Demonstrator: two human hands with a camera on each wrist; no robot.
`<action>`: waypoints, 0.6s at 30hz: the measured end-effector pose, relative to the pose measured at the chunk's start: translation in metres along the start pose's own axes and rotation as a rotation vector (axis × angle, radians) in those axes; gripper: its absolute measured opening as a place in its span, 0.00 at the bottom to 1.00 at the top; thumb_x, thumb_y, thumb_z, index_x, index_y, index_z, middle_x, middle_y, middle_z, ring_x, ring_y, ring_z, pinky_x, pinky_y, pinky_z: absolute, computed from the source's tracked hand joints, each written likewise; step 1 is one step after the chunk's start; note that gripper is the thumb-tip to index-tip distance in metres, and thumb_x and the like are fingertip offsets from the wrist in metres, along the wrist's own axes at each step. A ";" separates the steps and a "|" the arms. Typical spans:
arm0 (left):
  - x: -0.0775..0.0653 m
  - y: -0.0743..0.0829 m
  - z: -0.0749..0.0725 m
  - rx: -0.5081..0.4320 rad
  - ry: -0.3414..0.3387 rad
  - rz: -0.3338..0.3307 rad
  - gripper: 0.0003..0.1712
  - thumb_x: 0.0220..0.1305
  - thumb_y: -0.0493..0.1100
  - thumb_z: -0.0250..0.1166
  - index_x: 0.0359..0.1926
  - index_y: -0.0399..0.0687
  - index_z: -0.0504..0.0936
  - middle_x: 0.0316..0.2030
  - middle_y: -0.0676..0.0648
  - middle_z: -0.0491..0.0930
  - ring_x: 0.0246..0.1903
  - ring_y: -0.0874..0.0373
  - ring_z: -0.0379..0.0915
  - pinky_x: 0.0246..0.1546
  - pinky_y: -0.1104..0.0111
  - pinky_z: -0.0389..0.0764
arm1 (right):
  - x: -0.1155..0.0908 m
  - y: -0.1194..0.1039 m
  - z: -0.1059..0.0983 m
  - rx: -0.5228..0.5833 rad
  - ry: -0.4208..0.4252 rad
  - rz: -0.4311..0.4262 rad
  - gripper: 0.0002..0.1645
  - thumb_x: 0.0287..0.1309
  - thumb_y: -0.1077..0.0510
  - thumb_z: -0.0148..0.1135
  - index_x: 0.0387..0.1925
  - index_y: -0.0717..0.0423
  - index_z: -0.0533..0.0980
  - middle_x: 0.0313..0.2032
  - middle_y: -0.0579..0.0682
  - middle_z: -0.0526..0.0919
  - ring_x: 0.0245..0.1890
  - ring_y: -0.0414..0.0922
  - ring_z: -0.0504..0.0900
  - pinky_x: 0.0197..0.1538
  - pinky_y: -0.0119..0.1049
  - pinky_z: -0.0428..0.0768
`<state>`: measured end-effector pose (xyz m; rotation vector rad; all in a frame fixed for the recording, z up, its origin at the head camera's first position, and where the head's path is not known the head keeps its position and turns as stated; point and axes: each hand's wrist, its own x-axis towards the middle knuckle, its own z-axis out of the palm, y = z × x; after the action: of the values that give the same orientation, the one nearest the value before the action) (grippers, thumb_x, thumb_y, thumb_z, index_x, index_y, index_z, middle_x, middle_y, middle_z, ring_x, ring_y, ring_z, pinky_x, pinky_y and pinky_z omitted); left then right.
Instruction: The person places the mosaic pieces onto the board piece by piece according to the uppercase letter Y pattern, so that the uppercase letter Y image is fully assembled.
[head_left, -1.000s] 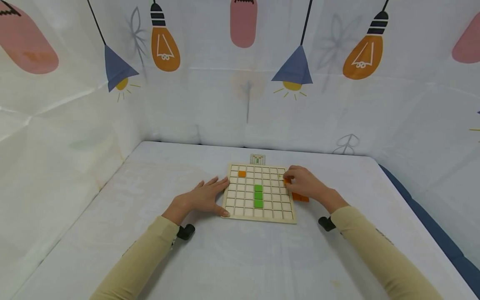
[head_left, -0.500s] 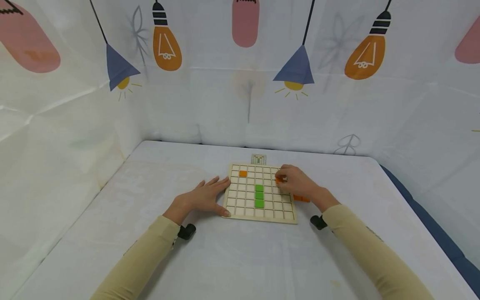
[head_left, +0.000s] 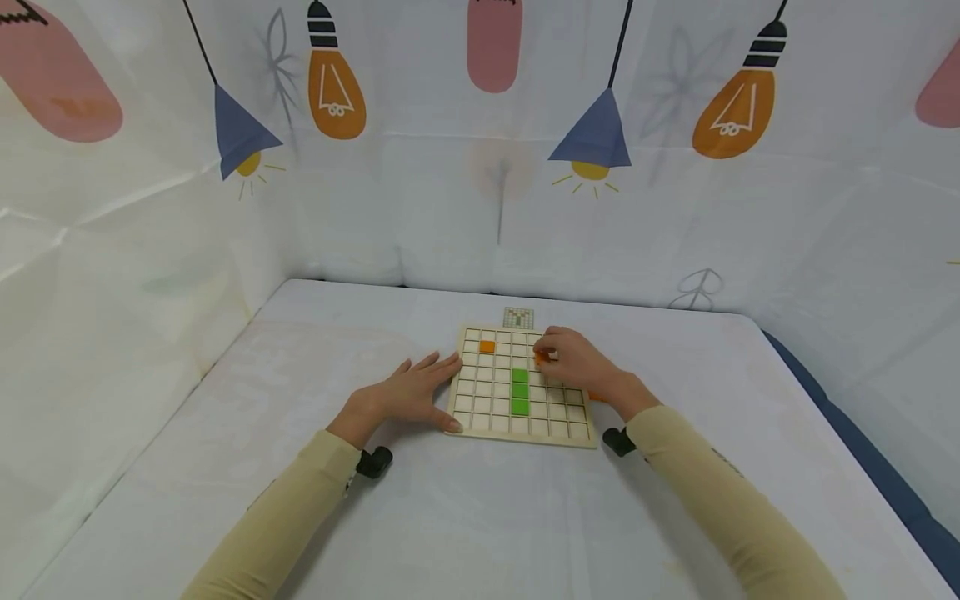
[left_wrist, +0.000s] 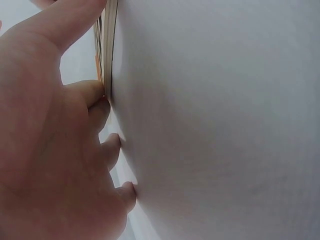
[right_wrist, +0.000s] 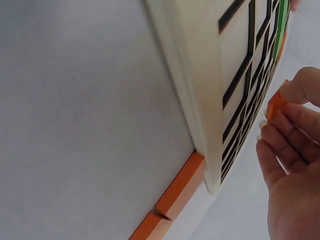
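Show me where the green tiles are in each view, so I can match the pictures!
Head view: the green tiles stand in a line of three near the middle of the board.
Left wrist view: not in it.
Right wrist view: a thin strip of green near the top right corner.
Shared landmark: the board, in all three views; the left wrist view shows just its edge, near the top.

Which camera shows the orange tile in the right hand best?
The right wrist view: the orange tile looks biggest there, pinched in the right hand. The head view shows it tiny and partly covered. The left wrist view shows an orange sliver beside the board, but I can't tell if it's that tile.
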<state>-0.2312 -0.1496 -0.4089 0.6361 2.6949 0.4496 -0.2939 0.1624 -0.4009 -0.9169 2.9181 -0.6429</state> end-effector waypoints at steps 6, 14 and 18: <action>0.000 0.001 0.000 0.012 0.000 -0.003 0.66 0.50 0.74 0.69 0.80 0.60 0.44 0.80 0.58 0.40 0.80 0.50 0.31 0.77 0.41 0.38 | 0.005 -0.008 0.002 0.012 -0.007 -0.002 0.13 0.59 0.61 0.62 0.46 0.57 0.83 0.39 0.47 0.79 0.37 0.43 0.73 0.44 0.37 0.76; 0.001 0.001 0.002 0.006 0.013 0.009 0.65 0.51 0.73 0.69 0.80 0.58 0.46 0.80 0.56 0.42 0.80 0.49 0.32 0.76 0.39 0.38 | 0.012 -0.020 0.004 -0.003 0.006 -0.037 0.09 0.59 0.62 0.62 0.41 0.55 0.83 0.38 0.47 0.80 0.39 0.45 0.76 0.47 0.40 0.78; 0.002 0.001 0.002 0.004 0.010 0.008 0.65 0.50 0.73 0.70 0.80 0.58 0.46 0.80 0.56 0.42 0.80 0.49 0.31 0.76 0.39 0.38 | 0.016 -0.027 0.004 0.015 0.005 -0.046 0.07 0.60 0.61 0.63 0.40 0.55 0.82 0.38 0.48 0.79 0.40 0.46 0.76 0.48 0.42 0.79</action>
<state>-0.2313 -0.1475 -0.4107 0.6472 2.7043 0.4499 -0.2921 0.1321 -0.3929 -0.9850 2.9007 -0.6697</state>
